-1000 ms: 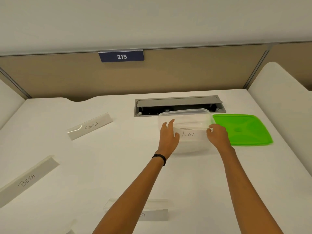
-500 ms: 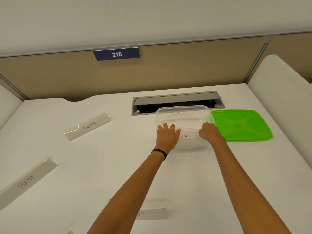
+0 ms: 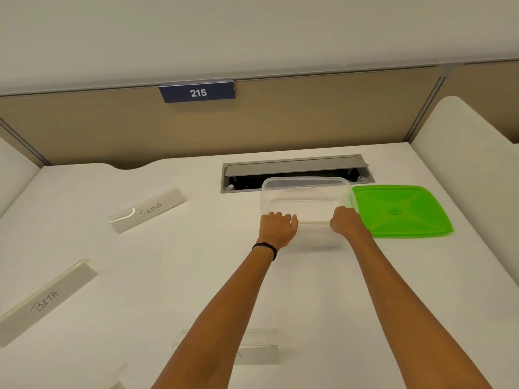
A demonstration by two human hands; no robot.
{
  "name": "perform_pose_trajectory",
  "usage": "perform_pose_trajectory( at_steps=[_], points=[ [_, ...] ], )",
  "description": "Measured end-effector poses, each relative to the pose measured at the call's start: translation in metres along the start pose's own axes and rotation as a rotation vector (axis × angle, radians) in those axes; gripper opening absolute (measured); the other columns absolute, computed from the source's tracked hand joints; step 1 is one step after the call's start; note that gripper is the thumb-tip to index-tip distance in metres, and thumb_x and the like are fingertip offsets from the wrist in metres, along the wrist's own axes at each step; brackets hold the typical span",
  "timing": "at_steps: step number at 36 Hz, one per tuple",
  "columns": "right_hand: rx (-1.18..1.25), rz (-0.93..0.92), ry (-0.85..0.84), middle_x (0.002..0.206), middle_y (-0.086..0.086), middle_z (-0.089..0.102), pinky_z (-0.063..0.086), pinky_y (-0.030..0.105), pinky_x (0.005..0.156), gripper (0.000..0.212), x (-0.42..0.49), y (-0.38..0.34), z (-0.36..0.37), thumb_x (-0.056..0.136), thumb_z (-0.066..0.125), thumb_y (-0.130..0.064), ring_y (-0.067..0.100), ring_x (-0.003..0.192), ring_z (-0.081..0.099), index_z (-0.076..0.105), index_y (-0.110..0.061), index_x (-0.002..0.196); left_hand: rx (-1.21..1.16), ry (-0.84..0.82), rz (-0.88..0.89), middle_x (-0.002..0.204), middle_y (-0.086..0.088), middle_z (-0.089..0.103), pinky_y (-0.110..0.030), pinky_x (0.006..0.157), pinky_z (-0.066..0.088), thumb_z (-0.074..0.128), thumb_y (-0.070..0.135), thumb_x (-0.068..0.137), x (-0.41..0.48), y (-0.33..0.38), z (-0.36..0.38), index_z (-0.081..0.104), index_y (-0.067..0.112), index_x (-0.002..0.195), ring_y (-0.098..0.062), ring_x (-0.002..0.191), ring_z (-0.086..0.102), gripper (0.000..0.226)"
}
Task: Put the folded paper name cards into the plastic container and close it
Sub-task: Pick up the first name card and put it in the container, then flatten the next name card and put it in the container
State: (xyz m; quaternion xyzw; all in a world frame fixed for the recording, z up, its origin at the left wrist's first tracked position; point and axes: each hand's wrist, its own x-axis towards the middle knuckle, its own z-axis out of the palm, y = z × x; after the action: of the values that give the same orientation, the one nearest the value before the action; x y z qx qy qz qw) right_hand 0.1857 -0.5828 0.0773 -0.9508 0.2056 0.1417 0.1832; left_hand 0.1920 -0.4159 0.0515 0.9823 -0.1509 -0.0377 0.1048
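The clear plastic container [image 3: 306, 181] stands open at the back middle of the white desk, with its green lid [image 3: 401, 211] lying flat to its right. My left hand [image 3: 276, 228] and my right hand [image 3: 346, 221] reach over its near rim, each curled on one end of a white folded name card [image 3: 313, 220] that is lowered inside; its writing is hidden. On the desk lie the SIGMA card [image 3: 147, 210], the BETA card [image 3: 46, 301], and a third card [image 3: 259, 346] partly under my left forearm.
A grey cable hatch [image 3: 295, 167] stands open right behind the container. A tan partition with a "215" sign [image 3: 197, 92] closes off the back. White side dividers [image 3: 460, 141] flank the desk. The corner of another card [image 3: 118, 384] shows at the bottom edge.
Both hands have lowered the card marked LION from above the container's near rim down into it; its writing has dropped out of sight. The other cards and the lid have not moved.
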Motion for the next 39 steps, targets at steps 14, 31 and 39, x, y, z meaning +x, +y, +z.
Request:
perform_pose_trajectory(
  at_steps=[14, 31, 39],
  points=[
    [0.045, 0.012, 0.211, 0.114, 0.025, 0.06, 0.049, 0.037, 0.081, 0.024, -0.005, 0.0, 0.016, 0.091, 0.042, -0.004, 0.039, 0.105, 0.059, 0.057, 0.008, 0.106, -0.101, 0.039, -0.068, 0.079, -0.017, 0.066, -0.034, 0.068, 0.03, 0.026, 0.026, 0.099, -0.008, 0.003, -0.001, 0.061, 0.002, 0.078, -0.027, 0.065, 0.046, 0.047],
    [0.257, -0.375, 0.749, 0.109, 0.015, 0.065, 0.053, 0.04, 0.071, 0.033, -0.048, 0.007, 0.028, 0.082, 0.044, 0.01, 0.034, 0.095, 0.061, 0.064, -0.002, 0.105, -0.135, 0.214, 0.156, 0.142, -0.012, 0.045, -0.043, 0.117, 0.021, 0.04, 0.021, 0.097, -0.048, -0.031, -0.008, 0.048, 0.014, 0.13, -0.025, 0.132, 0.039, 0.034],
    [0.403, -0.518, 0.68, 0.113, 0.011, 0.062, 0.052, 0.036, 0.089, 0.04, -0.108, -0.006, 0.057, 0.081, 0.043, 0.012, 0.027, 0.105, 0.058, 0.063, -0.006, 0.11, -0.086, 0.16, 0.178, 0.143, -0.01, 0.044, -0.041, 0.113, 0.025, 0.043, 0.017, 0.095, -0.109, -0.075, -0.01, 0.037, 0.015, 0.139, -0.026, 0.129, 0.042, 0.044]
  ],
)
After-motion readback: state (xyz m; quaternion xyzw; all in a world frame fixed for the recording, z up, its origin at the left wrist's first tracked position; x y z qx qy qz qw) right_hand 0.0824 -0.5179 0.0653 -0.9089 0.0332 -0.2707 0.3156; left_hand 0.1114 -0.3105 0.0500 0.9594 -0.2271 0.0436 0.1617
